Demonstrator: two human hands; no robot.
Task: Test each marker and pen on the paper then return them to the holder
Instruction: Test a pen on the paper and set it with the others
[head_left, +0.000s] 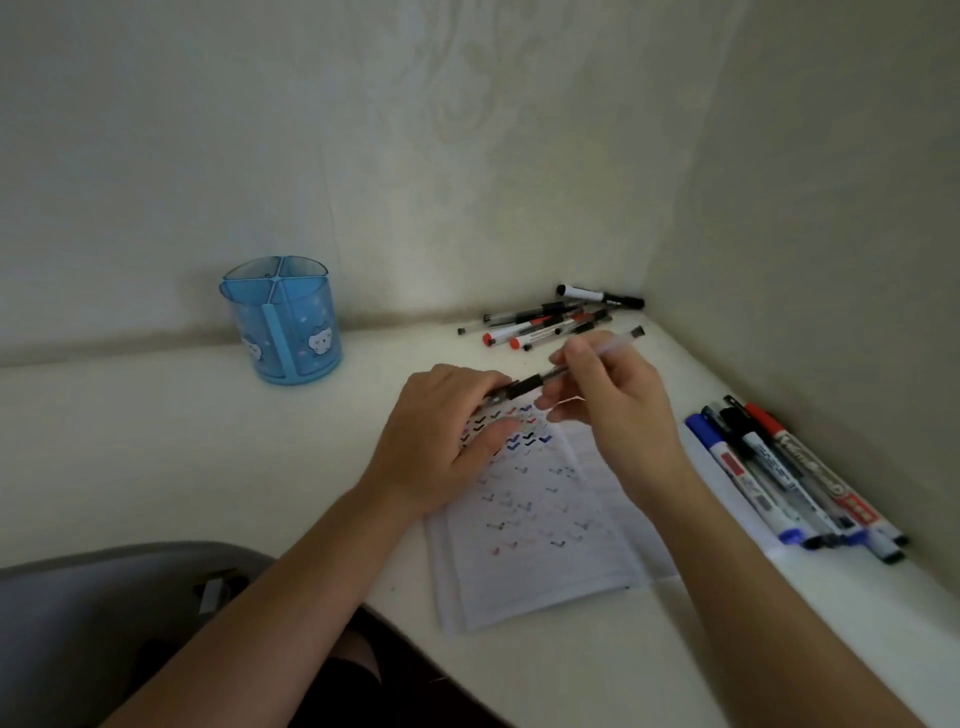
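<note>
White desk (156, 467) in a wall corner. L hand (441, 441) & R hand (618, 410) both grip one pen (530, 385) over the paper (545, 519), mid-desk. Blue holder (283, 322) at back edge; spare pens (545, 322) in back-right corner, markers (779, 467) along right edge.

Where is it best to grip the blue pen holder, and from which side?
Probably grip the blue pen holder around its round side at mid-height, coming from the front: it stands upright, top open, and the wall is close behind it.
</note>
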